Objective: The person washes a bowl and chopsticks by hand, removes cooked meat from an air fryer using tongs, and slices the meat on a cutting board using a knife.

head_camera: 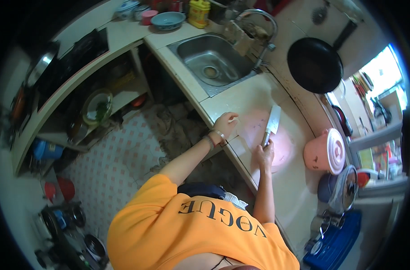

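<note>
My right hand (266, 152) grips the handle of a cleaver-type kitchen knife (274, 118), its broad blade pointing away from me over the counter. Beneath the knife lies a pale pink rounded patch, seemingly a thin board or mat (281, 145), with small dark marks; glare blurs its outline. My left hand (227, 124), with a bracelet and a band at the wrist, is at the counter's front edge, left of the knife. Its fingers are loosely curled and apart, and no object shows clearly between them.
A steel sink (210, 60) with a curved faucet (272, 23) lies beyond my hands. A pink lidded bucket (321, 152) stands at the right, near a pot with a glass lid (350, 189) and a blue container (336, 239). A black frying pan (314, 64) hangs on the wall.
</note>
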A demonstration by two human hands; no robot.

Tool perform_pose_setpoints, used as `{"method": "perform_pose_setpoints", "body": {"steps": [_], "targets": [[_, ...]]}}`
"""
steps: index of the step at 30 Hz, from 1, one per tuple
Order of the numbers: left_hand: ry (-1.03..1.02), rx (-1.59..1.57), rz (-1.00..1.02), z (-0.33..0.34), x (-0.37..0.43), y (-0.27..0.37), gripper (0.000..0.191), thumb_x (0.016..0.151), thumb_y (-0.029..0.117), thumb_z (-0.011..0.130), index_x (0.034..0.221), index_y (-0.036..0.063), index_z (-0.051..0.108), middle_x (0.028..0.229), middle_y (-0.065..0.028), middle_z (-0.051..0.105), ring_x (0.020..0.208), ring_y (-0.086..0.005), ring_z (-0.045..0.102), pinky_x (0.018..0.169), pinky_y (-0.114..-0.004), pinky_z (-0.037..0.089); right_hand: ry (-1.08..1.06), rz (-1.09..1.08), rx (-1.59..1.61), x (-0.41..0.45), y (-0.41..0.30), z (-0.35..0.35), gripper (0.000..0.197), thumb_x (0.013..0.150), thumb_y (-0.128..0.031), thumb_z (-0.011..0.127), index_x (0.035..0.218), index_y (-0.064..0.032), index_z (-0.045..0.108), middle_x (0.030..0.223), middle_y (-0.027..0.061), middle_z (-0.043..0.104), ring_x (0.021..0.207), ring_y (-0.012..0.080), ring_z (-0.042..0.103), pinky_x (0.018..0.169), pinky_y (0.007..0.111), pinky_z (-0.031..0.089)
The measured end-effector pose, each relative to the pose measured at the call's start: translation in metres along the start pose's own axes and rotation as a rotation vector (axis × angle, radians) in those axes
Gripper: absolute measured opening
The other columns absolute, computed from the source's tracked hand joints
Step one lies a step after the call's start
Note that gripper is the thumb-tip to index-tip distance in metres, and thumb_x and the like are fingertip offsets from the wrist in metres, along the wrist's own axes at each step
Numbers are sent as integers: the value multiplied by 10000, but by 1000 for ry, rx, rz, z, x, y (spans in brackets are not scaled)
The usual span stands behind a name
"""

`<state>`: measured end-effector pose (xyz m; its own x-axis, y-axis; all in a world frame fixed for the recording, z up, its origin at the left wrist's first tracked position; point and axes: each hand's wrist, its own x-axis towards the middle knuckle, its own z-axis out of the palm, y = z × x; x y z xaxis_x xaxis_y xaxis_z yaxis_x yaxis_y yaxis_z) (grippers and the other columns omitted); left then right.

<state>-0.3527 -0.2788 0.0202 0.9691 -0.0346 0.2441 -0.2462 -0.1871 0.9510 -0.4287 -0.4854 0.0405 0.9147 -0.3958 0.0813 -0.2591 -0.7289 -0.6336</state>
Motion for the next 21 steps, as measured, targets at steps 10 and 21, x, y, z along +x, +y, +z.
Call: {"method": "perform_pose_setpoints", "body": {"steps": [10,21], "targets": [[369,403,-904,-170,-364,-107,226,861,232,544,892,27,635,823,-128,662,740,-213,622,666,-330,475,37,-320,-293,-8,9,-33,571,711,-119,642,1232,5,445,1200,255,459,1117,408,438,961,484,338],[78,540,-1454,-73,-524,-83,239,840,234,542,894,41,672,884,-145,663,835,-283,639,750,-383,510,-872,-1247,138,-87,-95,53,448,701,-67,663,1122,-5,521,1128,213,505,1069,390,479,906,423,417]]}}
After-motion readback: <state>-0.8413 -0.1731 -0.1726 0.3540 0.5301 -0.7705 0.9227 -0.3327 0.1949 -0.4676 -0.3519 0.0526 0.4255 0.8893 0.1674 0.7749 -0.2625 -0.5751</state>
